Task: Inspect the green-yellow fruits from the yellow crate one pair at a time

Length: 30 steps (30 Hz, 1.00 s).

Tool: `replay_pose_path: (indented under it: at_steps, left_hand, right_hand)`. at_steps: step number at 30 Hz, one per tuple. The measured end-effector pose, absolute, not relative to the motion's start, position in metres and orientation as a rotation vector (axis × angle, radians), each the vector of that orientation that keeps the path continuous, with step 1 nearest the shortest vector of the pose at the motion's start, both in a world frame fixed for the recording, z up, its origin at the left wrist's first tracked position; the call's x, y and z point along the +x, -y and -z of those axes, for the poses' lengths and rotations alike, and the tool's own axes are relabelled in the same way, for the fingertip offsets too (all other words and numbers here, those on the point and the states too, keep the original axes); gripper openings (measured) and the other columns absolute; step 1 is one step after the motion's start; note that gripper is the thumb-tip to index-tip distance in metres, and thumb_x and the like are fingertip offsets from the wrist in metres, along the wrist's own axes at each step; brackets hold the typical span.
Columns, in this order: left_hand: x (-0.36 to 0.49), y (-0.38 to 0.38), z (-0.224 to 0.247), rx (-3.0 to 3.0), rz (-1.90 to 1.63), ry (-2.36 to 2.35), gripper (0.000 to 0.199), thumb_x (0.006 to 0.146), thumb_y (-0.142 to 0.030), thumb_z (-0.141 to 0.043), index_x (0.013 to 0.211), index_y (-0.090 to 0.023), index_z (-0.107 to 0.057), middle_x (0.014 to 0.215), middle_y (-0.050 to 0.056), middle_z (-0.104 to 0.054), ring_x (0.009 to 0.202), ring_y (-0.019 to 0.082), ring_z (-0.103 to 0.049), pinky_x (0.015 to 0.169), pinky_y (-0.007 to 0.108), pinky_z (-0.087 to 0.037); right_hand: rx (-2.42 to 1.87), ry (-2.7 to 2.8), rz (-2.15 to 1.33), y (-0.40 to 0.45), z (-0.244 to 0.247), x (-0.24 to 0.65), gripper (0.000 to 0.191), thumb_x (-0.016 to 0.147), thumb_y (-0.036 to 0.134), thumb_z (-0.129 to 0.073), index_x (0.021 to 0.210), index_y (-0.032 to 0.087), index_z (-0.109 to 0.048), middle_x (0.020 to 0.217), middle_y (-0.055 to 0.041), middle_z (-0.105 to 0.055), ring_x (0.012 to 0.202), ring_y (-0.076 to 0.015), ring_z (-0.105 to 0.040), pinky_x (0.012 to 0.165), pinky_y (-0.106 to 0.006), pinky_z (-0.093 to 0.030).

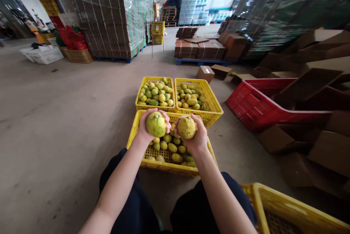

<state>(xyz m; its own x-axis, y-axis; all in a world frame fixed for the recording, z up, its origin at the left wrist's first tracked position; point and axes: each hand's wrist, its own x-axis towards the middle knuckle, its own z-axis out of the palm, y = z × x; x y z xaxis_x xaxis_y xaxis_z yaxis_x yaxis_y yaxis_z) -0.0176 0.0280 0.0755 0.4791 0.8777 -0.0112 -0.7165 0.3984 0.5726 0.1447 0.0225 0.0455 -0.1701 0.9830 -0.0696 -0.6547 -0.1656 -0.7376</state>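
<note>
the left hand (pixel 144 124) is closed around 1 green-yellow fruit (pixel 156 124), with fingers curved at its right side. the right hand (pixel 201 132) holds 1 yellow fruit (pixel 187 127) in the same way, and the surface of this fruit looks uneven. both fruits are side by side, apart, over the far edge of the near crate (pixel 169 170). inside this crate, loose fruits (pixel 172 147) lie from the middle to the right side, and a few are close to the near edge. behind its far edge stand 2 more yellow crates, the left crate (pixel 155 109) and the right crate (pixel 212 116), both containing fruits. a red crate (pixel 244 104) stands farther right, on the floor (pixel 82 124).
</note>
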Motion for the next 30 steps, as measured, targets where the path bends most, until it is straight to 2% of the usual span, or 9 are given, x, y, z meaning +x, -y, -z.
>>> replay_pose_path:
  at_steps: [9,16,21,26,30]
  left_hand:
    - [-0.011,-0.025,-0.063,0.612,-0.923,-0.199,0.043,0.079,-0.043,-0.038,0.044,-0.019,-0.047,0.042,0.002,-0.042,0.031,0.014,-0.044,0.034,0.027,-0.036]
    - [-0.006,-0.025,-0.054,0.749,-0.834,-0.122,0.054,0.063,-0.060,-0.048,0.028,-0.022,-0.031,0.026,0.002,-0.026,0.022,0.017,-0.038,0.028,0.029,-0.033]
    - [-0.009,-0.031,-0.033,0.726,-0.759,-0.186,0.060,0.054,-0.072,-0.049,0.024,-0.025,-0.027,0.022,0.003,-0.024,0.022,0.016,-0.035,0.027,0.029,-0.032]
    - [-0.011,-0.037,-0.013,0.605,-0.682,-0.238,0.058,0.053,-0.077,-0.047,0.027,-0.027,-0.035,0.023,0.005,-0.024,0.025,0.020,-0.039,0.029,0.034,-0.034]
    - [-0.007,-0.036,-0.016,0.452,-0.711,-0.342,0.066,0.048,-0.085,-0.041,0.025,-0.027,-0.022,0.020,0.001,-0.009,0.019,0.018,-0.031,0.026,0.032,-0.028]
  right_hand:
    - [-0.512,0.863,-1.691,-0.009,-0.056,0.141,0.032,0.074,0.047,-0.058,0.069,0.017,-0.068,0.058,-0.0059,-0.064,0.051,-0.0191,-0.060,0.034,-0.024,-0.039]
    - [-0.448,0.963,-1.708,-0.003,-0.058,0.143,0.035,0.074,0.048,-0.056,0.068,0.017,-0.071,0.056,-0.0066,-0.064,0.047,-0.0189,-0.057,0.034,-0.026,-0.039]
    - [-0.395,1.031,-1.685,-0.001,-0.057,0.144,0.036,0.072,0.048,-0.057,0.067,0.015,-0.072,0.054,-0.0069,-0.063,0.045,-0.0182,-0.056,0.038,-0.028,-0.043]
    - [-0.458,1.059,-1.644,0.002,-0.061,0.143,0.037,0.069,0.049,-0.059,0.063,0.015,-0.072,0.054,-0.0081,-0.064,0.043,-0.0189,-0.057,0.041,-0.031,-0.045]
    - [-0.499,1.059,-1.627,0.003,-0.063,0.142,0.037,0.065,0.051,-0.060,0.060,0.016,-0.073,0.053,-0.0080,-0.065,0.042,-0.0194,-0.056,0.040,-0.032,-0.044]
